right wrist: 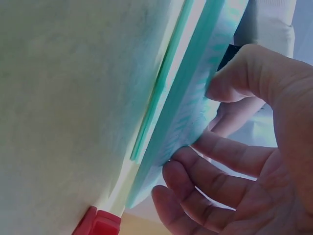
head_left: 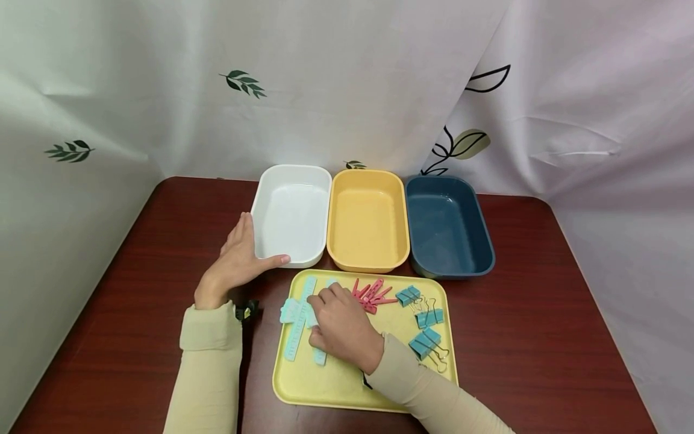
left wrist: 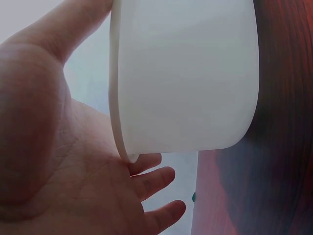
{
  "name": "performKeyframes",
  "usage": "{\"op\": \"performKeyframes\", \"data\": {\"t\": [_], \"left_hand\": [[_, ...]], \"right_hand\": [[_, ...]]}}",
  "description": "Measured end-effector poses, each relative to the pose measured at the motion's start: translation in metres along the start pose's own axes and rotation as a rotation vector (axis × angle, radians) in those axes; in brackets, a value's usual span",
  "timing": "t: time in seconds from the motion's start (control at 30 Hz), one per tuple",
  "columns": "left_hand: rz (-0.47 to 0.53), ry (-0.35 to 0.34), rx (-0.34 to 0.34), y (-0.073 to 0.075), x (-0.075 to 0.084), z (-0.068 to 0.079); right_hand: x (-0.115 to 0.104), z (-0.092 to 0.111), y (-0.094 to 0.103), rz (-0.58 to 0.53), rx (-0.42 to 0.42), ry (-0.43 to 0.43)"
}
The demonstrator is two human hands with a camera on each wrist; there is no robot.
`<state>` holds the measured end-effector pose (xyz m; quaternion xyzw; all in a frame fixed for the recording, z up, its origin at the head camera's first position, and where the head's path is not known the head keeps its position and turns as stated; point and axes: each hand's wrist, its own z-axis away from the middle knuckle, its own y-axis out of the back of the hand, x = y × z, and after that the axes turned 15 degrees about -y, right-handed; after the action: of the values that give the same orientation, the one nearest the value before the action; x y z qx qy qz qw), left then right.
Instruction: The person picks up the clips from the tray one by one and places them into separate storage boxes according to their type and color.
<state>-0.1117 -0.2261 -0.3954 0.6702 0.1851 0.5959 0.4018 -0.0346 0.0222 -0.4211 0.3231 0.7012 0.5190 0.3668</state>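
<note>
My left hand [head_left: 234, 265] rests against the front left corner of a white bin [head_left: 293, 220], fingers straight along its side and thumb on the front rim. In the left wrist view the palm touches the rim of that bin [left wrist: 190, 73]. Over a yellow tray [head_left: 347, 392], my right hand [head_left: 344, 325] pinches a mint-green ruler clip [head_left: 320, 357] between thumb and fingers. The right wrist view shows the thumb at the clip [right wrist: 183, 105]; its grip tab is mostly hidden. A second mint ruler clip [head_left: 295, 334] lies just left on the tray.
Several red clothespins [head_left: 373, 295] lie piled beyond my right hand. Teal binder clips [head_left: 425, 342] lie on the tray's right side. A yellow bin [head_left: 368, 223] and a dark blue bin [head_left: 450, 235] stand beside the white one. Fabric hangs behind the wooden table [head_left: 542, 313].
</note>
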Motion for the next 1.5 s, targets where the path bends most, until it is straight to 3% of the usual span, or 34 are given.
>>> {"op": "performKeyframes", "data": {"t": [0.4, 0.7, 1.03, 1.5], "left_hand": [[-0.001, 0.003, -0.01, 0.001, 0.001, 0.0], [0.0, 0.002, -0.007, 0.001, 0.001, 0.001], [-0.008, -0.013, 0.003, 0.0, 0.001, 0.001], [-0.006, -0.018, -0.002, 0.0, 0.002, 0.0]], "right_hand": [[-0.003, -0.002, 0.006, -0.163, -0.045, -0.044], [-0.002, -0.003, 0.01, -0.208, -0.012, -0.058], [-0.002, -0.005, 0.015, -0.291, -0.072, -0.051], [-0.003, -0.01, 0.023, -0.303, -0.01, -0.012]]}}
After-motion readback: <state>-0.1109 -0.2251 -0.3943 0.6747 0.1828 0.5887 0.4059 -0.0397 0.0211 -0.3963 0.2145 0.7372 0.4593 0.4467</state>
